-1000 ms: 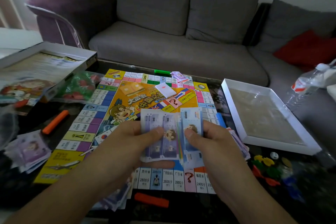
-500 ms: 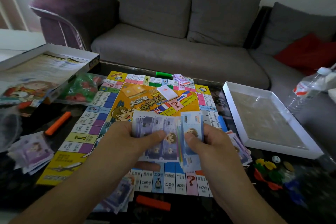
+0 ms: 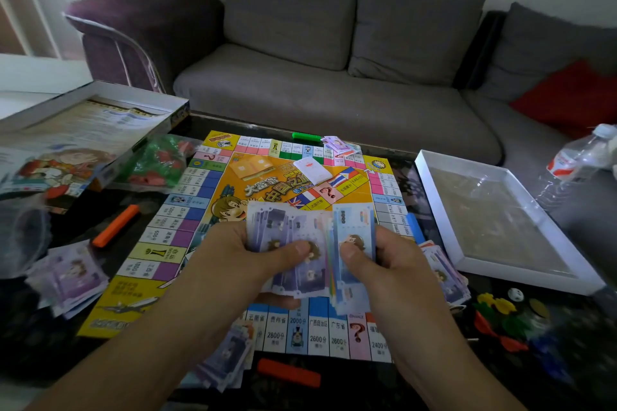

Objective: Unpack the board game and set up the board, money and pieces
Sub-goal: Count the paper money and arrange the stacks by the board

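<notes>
Large Chinese characters "大富翁" and "中国" run across the orange centre of the game board [image 3: 267, 173]. Squares along its near edge carry "2800分", "2000分", "2600分" twice and "2400分" (one square shows only a red question mark), while left-edge squares read "600分" and "1000分". The front blue banknote [image 3: 355, 227] shows "5000"; smaller print is unreadable.

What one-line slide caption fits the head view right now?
Both hands, left and right, fan play money above the unfolded game board on the table.
</notes>
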Action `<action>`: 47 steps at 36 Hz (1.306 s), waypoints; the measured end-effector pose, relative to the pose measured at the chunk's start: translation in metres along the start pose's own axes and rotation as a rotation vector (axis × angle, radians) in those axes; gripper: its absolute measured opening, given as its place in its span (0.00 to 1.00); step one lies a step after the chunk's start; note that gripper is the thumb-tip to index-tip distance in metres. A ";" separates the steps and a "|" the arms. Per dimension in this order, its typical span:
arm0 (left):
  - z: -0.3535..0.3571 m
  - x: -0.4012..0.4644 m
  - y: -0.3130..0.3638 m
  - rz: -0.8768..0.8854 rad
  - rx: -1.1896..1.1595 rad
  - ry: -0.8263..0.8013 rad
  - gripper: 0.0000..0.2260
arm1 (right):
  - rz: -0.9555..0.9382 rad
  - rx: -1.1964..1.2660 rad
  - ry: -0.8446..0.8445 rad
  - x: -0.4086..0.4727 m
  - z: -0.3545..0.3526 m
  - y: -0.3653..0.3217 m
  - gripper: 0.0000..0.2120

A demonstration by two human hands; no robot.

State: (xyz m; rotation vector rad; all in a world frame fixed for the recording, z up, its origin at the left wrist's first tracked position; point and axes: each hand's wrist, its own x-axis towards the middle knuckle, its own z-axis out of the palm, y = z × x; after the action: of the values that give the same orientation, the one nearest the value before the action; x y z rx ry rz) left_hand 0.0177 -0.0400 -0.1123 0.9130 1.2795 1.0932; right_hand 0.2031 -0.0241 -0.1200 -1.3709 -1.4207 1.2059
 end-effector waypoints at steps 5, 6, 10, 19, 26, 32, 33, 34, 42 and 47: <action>-0.002 0.002 0.001 0.022 -0.073 0.058 0.06 | 0.025 0.035 -0.069 -0.002 -0.001 0.000 0.14; -0.002 0.002 0.000 0.024 -0.077 0.062 0.06 | 0.031 0.036 -0.088 -0.002 0.000 -0.001 0.14; -0.003 0.004 -0.001 0.017 -0.077 0.073 0.05 | 0.069 0.043 -0.125 -0.001 0.000 -0.003 0.11; -0.005 0.010 -0.004 0.012 -0.092 0.112 0.05 | 0.067 -0.017 -0.148 -0.003 0.004 -0.010 0.13; -0.003 0.013 0.001 -0.039 -0.144 0.060 0.07 | 0.082 -0.061 -0.112 0.001 0.012 -0.010 0.11; -0.006 0.020 0.006 -0.068 -0.179 0.056 0.10 | 0.106 -0.050 -0.056 0.009 0.006 -0.017 0.10; -0.006 0.020 0.006 -0.069 -0.176 0.058 0.10 | 0.111 -0.053 -0.048 0.009 0.005 -0.018 0.10; -0.007 0.021 0.007 -0.070 -0.169 0.058 0.09 | 0.117 -0.055 -0.040 0.010 0.004 -0.019 0.10; -0.027 0.036 0.016 -0.112 -0.097 0.068 0.10 | 0.165 -0.178 0.027 0.058 -0.018 -0.049 0.05; -0.042 0.062 0.028 -0.112 -0.072 0.104 0.07 | 0.100 -0.398 0.136 0.167 -0.038 -0.059 0.08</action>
State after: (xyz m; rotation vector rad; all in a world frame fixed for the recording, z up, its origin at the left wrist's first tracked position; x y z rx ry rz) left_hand -0.0288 0.0244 -0.1055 0.7303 1.3512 1.1032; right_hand 0.2120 0.1479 -0.0651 -1.7765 -1.5644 0.8983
